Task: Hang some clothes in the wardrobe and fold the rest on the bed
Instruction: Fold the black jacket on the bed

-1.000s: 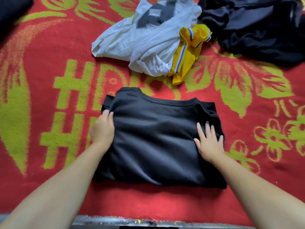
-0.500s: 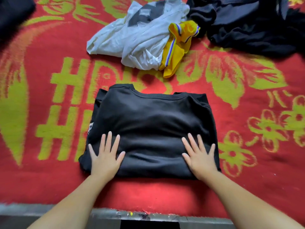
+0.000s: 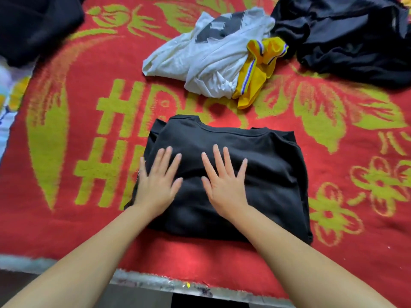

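A folded black shirt [image 3: 273, 165] lies flat on the red and green blanket [image 3: 66, 218] near the bed's front edge, collar pointing away from me. My left hand [image 3: 156, 185] rests flat on its left half, fingers spread. My right hand [image 3: 224, 185] presses flat on its middle, fingers also spread. Neither hand grips the cloth. Beyond it lie a crumpled white shirt with a dark print [image 3: 206, 54] and a yellow garment with blue-white trim [image 3: 255, 72], touching each other.
A heap of black clothes [image 3: 347, 38] sits at the far right. Another dark garment [image 3: 33, 25] lies at the far left corner. The bed's metal front edge [image 3: 155, 283] runs below my forearms. Light patterned fabric [image 3: 9, 101] shows past the blanket's left side.
Both hands slid from the shirt's outer sides down to its near edge, then inward and up onto its middle. The shirt stays folded in place.
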Action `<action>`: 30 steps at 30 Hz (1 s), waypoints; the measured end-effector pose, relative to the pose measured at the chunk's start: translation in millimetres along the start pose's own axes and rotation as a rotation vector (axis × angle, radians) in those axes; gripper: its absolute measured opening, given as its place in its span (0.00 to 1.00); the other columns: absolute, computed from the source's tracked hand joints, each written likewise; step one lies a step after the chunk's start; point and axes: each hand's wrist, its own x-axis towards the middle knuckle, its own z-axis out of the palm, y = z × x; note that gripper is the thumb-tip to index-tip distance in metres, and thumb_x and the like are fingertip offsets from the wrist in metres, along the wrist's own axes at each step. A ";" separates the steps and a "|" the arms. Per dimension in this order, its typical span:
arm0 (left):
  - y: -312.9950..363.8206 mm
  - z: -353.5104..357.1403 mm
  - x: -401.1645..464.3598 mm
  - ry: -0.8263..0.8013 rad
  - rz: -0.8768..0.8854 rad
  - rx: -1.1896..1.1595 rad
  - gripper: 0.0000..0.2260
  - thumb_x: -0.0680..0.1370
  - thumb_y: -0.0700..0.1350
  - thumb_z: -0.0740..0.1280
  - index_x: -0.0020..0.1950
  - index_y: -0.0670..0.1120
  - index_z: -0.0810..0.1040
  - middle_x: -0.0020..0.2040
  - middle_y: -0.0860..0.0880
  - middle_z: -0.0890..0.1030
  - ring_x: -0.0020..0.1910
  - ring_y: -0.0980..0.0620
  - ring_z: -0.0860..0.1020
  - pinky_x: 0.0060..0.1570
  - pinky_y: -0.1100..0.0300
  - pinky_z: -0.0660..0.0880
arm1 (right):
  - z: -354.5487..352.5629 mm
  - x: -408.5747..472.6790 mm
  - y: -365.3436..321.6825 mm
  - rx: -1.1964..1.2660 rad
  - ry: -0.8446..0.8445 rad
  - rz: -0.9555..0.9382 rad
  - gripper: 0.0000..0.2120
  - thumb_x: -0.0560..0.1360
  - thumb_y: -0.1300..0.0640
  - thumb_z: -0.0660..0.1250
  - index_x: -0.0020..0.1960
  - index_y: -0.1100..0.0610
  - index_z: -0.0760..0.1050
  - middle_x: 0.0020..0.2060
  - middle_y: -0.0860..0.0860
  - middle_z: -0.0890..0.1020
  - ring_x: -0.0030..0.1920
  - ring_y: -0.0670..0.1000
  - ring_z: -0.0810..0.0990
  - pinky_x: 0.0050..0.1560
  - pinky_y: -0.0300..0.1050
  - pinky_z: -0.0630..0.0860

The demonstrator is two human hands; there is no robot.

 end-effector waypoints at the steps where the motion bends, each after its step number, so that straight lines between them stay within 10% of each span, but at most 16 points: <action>1: 9.5 7.3 12.5 -0.004 0.024 -0.002 0.28 0.78 0.56 0.52 0.76 0.47 0.63 0.76 0.43 0.61 0.75 0.45 0.60 0.67 0.31 0.55 | 11.7 14.4 -2.7 0.023 -0.015 0.037 0.27 0.79 0.45 0.49 0.78 0.48 0.53 0.78 0.53 0.52 0.77 0.55 0.46 0.68 0.73 0.45; 5: 26.2 59.0 38.4 -0.138 -0.090 0.000 0.27 0.79 0.60 0.43 0.77 0.55 0.49 0.79 0.49 0.46 0.78 0.47 0.47 0.70 0.34 0.42 | 71.1 37.7 14.3 -0.051 -0.198 0.099 0.28 0.80 0.41 0.41 0.76 0.45 0.34 0.76 0.49 0.34 0.71 0.50 0.25 0.65 0.71 0.29; 10: 17.5 60.0 41.6 -0.275 -0.069 0.019 0.28 0.80 0.62 0.43 0.77 0.56 0.38 0.78 0.49 0.35 0.77 0.49 0.36 0.69 0.34 0.36 | 62.4 40.5 11.3 -0.040 -0.297 0.116 0.29 0.81 0.41 0.43 0.77 0.45 0.35 0.73 0.48 0.29 0.74 0.51 0.27 0.64 0.71 0.27; 17: -45.4 3.0 80.1 -0.141 -0.486 -0.372 0.35 0.79 0.56 0.61 0.79 0.47 0.48 0.78 0.41 0.53 0.77 0.43 0.53 0.72 0.41 0.51 | 16.6 -15.2 -67.4 0.129 -0.231 -0.213 0.41 0.71 0.36 0.62 0.77 0.55 0.55 0.77 0.59 0.54 0.77 0.58 0.50 0.67 0.75 0.54; 23: -64.1 5.2 127.8 -0.200 -0.723 -0.711 0.24 0.75 0.53 0.70 0.65 0.42 0.70 0.54 0.47 0.76 0.57 0.45 0.75 0.46 0.56 0.67 | 63.6 -26.0 -148.4 0.196 -0.512 -0.269 0.35 0.80 0.55 0.58 0.77 0.44 0.40 0.75 0.62 0.34 0.70 0.66 0.24 0.59 0.79 0.27; 27: -64.6 -4.0 130.7 -0.254 -0.681 -0.756 0.08 0.75 0.47 0.70 0.47 0.45 0.75 0.43 0.48 0.77 0.50 0.44 0.77 0.39 0.56 0.67 | 56.8 -6.1 -155.6 0.164 -0.437 -0.301 0.16 0.80 0.60 0.53 0.68 0.56 0.65 0.70 0.67 0.59 0.73 0.70 0.51 0.64 0.77 0.34; 30: -52.7 -33.5 131.0 -0.247 -0.610 -0.703 0.09 0.75 0.45 0.70 0.50 0.42 0.77 0.49 0.43 0.80 0.50 0.42 0.78 0.47 0.53 0.71 | 19.8 -9.2 -140.1 0.224 -0.271 -0.216 0.13 0.75 0.59 0.56 0.58 0.54 0.72 0.52 0.54 0.75 0.55 0.58 0.73 0.61 0.57 0.70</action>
